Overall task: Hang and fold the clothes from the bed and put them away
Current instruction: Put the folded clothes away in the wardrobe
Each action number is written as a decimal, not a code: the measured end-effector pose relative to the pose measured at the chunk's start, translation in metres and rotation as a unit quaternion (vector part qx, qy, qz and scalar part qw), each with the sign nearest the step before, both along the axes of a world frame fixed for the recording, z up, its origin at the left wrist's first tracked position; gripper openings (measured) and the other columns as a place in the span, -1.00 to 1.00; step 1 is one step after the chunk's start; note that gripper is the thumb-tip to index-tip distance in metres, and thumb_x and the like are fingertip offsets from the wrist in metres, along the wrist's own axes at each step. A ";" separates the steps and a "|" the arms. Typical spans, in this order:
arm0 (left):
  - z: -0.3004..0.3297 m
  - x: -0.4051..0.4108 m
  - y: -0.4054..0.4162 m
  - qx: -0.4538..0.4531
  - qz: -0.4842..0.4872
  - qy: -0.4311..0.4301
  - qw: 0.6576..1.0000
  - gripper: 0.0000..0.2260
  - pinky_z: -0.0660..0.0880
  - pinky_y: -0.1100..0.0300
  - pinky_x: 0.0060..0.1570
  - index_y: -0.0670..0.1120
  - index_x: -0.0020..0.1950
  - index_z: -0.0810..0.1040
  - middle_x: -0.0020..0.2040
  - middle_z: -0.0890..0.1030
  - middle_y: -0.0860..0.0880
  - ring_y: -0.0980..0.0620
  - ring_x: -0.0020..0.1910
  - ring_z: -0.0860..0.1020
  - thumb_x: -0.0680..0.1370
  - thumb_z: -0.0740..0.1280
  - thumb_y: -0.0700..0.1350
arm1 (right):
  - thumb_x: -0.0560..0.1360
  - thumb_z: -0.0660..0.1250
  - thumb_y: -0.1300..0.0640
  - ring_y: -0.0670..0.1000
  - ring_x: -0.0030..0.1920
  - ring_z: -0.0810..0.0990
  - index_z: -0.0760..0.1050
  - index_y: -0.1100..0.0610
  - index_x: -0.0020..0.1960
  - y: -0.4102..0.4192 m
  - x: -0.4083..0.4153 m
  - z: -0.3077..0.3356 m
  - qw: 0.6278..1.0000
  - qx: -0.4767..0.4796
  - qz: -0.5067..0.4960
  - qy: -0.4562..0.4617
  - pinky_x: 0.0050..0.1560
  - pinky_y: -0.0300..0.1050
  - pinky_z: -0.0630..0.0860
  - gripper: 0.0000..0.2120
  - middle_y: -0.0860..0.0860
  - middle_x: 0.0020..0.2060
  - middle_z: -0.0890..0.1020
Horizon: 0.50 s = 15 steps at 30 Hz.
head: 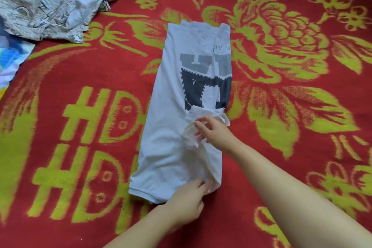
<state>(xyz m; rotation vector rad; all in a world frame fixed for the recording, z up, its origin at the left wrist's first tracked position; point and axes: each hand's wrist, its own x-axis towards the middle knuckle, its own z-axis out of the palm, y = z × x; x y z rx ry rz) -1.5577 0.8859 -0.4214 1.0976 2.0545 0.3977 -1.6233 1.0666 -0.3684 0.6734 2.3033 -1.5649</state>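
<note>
- Head view looks straight down onto a bed covered by a red blanket woven with yellow-green flowers, leaves and large block letters "HD" repeated at the left.
- The blanket fills nearly the whole view; its pile looks coarse and lies flat, with no deep creases around the work area.
- A pale grey-white T-shirt lies in the middle of the blanket, folded lengthwise into a long narrow strip that runs away from the person, its print of big dark and grey letters facing up and upside down to the viewer.
- The near end of the shirt shows a ribbed hem edge; the far end reaches the green rose pattern.
- The right hand reaches in from the lower right, its fingers curled round a bunched fold of the shirt's cloth near the right edge, pinching it slightly above the strip.
- The left hand comes in from the bottom, fingers bent at the near right corner of the shirt and pinching the fabric there.
- A patterned grey-beige cloth lies rumpled at the upper left corner, well apart from the shirt, with a plain pale piece tucked against its edge.
- A bright blue and white printed fabric shows at the left border, beside the blanket's edge.
- Nothing of the room beyond the bed is in view.
</note>
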 end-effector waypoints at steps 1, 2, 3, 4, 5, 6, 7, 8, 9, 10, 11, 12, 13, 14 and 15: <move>0.003 -0.007 -0.011 0.029 0.005 0.012 0.999 -0.51 0.45 0.04 0.08 -0.11 0.40 0.39 0.21 0.46 -0.13 -0.17 0.12 0.47 0.45 0.17 -0.26 | 0.58 0.25 0.05 -0.11 -0.19 0.60 0.50 0.11 0.15 -0.007 0.005 -0.004 0.999 0.038 0.013 0.009 -0.14 -0.19 0.51 -0.80 0.02 -0.12 0.63; 0.004 -0.016 -0.022 0.070 0.010 0.054 0.996 -0.52 0.51 0.10 0.02 -0.15 0.32 0.49 0.15 0.53 -0.14 -0.16 0.06 0.54 0.39 0.25 -0.28 | 0.58 0.23 0.08 -0.05 -0.06 0.60 0.48 0.09 0.21 -0.011 0.015 -0.008 0.990 0.124 0.060 0.018 -0.03 -0.12 0.50 -0.76 0.02 -0.03 0.63; 0.005 -0.027 -0.036 0.106 0.021 0.102 0.989 -0.52 0.57 0.16 -0.07 -0.17 0.23 0.57 0.07 0.60 -0.13 -0.13 -0.03 0.61 0.30 0.38 -0.29 | 0.56 0.22 0.09 0.00 0.12 0.56 0.44 0.08 0.30 -0.015 0.028 -0.016 0.968 0.207 0.140 0.022 0.11 -0.08 0.46 -0.68 0.03 0.12 0.59; 0.005 -0.038 -0.051 0.114 0.017 0.139 0.984 -0.48 0.60 0.16 -0.13 -0.17 0.16 0.62 0.02 0.64 -0.12 -0.09 -0.08 0.65 0.19 0.51 -0.27 | 0.55 0.22 0.09 0.06 0.32 0.44 0.34 0.08 0.40 -0.018 0.045 -0.025 0.936 0.258 0.240 0.015 0.27 -0.06 0.36 -0.57 0.07 0.31 0.48; 0.004 -0.049 -0.067 0.102 -0.005 0.180 0.978 -0.39 0.61 0.12 -0.12 -0.16 0.14 0.63 0.03 0.65 -0.10 -0.07 -0.05 0.66 0.08 0.58 -0.21 | 0.52 0.21 0.08 0.10 0.48 0.22 0.19 0.07 0.50 -0.021 0.063 -0.036 0.896 0.285 0.341 -0.004 0.43 0.02 0.18 -0.43 0.10 0.49 0.25; 0.003 -0.059 -0.081 0.068 -0.043 0.214 0.973 -0.30 0.60 0.05 -0.06 -0.15 0.17 0.63 0.09 0.65 -0.10 -0.06 0.03 0.65 0.02 0.60 -0.14 | 0.48 0.21 0.09 0.14 0.55 -0.06 0.01 0.02 0.56 -0.024 0.079 -0.043 0.853 0.304 0.422 -0.033 0.49 0.14 -0.06 -0.30 0.09 0.56 -0.04; 0.002 -0.069 -0.097 0.030 -0.083 0.247 0.965 -0.24 0.58 0.01 0.01 -0.14 0.24 0.59 0.18 0.62 -0.09 -0.06 0.13 0.62 0.03 0.59 -0.09 | 0.44 0.21 0.13 0.19 0.53 -0.29 -0.14 -0.04 0.57 -0.026 0.092 -0.049 0.821 0.321 0.467 -0.061 0.45 0.26 -0.24 -0.19 0.07 0.53 -0.28; 0.000 -0.078 -0.110 0.004 -0.129 0.270 0.954 -0.20 0.56 -0.01 0.07 -0.14 0.34 0.50 0.26 0.58 -0.09 -0.05 0.21 0.57 0.09 0.54 -0.06 | 0.41 0.22 0.18 0.23 0.49 -0.37 -0.20 -0.09 0.57 -0.029 0.102 -0.052 0.808 0.334 0.481 -0.069 0.39 0.35 -0.30 -0.12 0.07 0.47 -0.38; -0.002 -0.084 -0.121 -0.012 -0.165 0.287 0.943 -0.17 0.54 -0.02 0.11 -0.14 0.48 0.32 0.32 0.52 -0.08 -0.03 0.27 0.53 0.22 0.45 -0.06 | 0.38 0.28 0.22 0.29 0.50 -0.28 -0.14 -0.10 0.57 -0.032 0.107 -0.056 0.797 0.358 0.483 -0.048 0.36 0.43 -0.21 -0.09 0.09 0.49 -0.33; -0.004 -0.091 -0.129 -0.016 -0.187 0.301 0.935 -0.19 0.52 -0.02 0.15 -0.13 0.56 0.09 0.36 0.48 -0.06 -0.01 0.30 0.49 0.34 0.31 -0.07 | 0.32 0.39 0.23 0.35 0.51 -0.03 0.05 -0.09 0.55 -0.038 0.106 -0.055 0.785 0.394 0.478 -0.022 0.32 0.50 0.01 -0.09 0.15 0.53 -0.10; -0.005 -0.096 -0.134 -0.017 -0.199 0.313 0.929 -0.22 0.52 -0.03 0.16 -0.10 0.57 -0.09 0.38 0.46 -0.05 0.01 0.32 0.48 0.41 0.18 -0.10 | 0.22 0.50 0.19 0.34 0.44 0.24 0.27 -0.09 0.49 -0.044 0.103 -0.050 0.779 0.421 0.463 -0.038 0.21 0.50 0.26 -0.12 0.18 0.50 0.19; -0.007 -0.102 -0.136 -0.011 -0.203 0.322 0.925 -0.26 0.52 -0.05 0.16 -0.07 0.57 -0.11 0.38 0.47 -0.04 0.02 0.32 0.48 0.42 0.10 -0.12 | 0.19 0.55 0.16 0.31 0.37 0.37 0.38 -0.09 0.43 -0.049 0.099 -0.049 0.771 0.460 0.438 -0.039 0.13 0.45 0.39 -0.16 0.16 0.43 0.36; -0.008 -0.108 -0.135 -0.004 -0.206 0.328 0.922 -0.31 0.52 -0.07 0.15 -0.03 0.57 0.01 0.36 0.48 -0.03 0.03 0.30 0.49 0.42 0.07 -0.13 | 0.27 0.51 0.16 0.31 0.40 0.33 0.33 -0.10 0.45 -0.051 0.098 -0.053 0.772 0.458 0.439 -0.037 0.16 0.46 0.36 -0.21 0.15 0.44 0.34; -0.007 -0.112 -0.133 0.007 -0.213 0.332 0.919 -0.37 0.53 -0.08 0.13 0.00 0.51 0.22 0.33 0.52 -0.03 0.03 0.27 0.52 0.41 0.05 -0.14 | 0.42 0.37 0.21 0.33 0.48 0.14 0.16 -0.10 0.52 -0.051 0.099 -0.060 0.788 0.448 0.422 -0.015 0.27 0.49 0.20 -0.25 0.14 0.52 0.18; -0.006 -0.115 -0.130 0.019 -0.226 0.335 0.915 -0.44 0.55 -0.07 0.11 0.02 0.40 0.43 0.28 0.56 -0.03 0.04 0.23 0.55 0.41 0.06 -0.15 | 0.52 0.20 0.27 0.31 0.52 -0.07 -0.02 -0.11 0.56 -0.049 0.099 -0.065 0.797 0.437 0.416 -0.028 0.36 0.46 0.01 -0.27 0.11 0.56 -0.02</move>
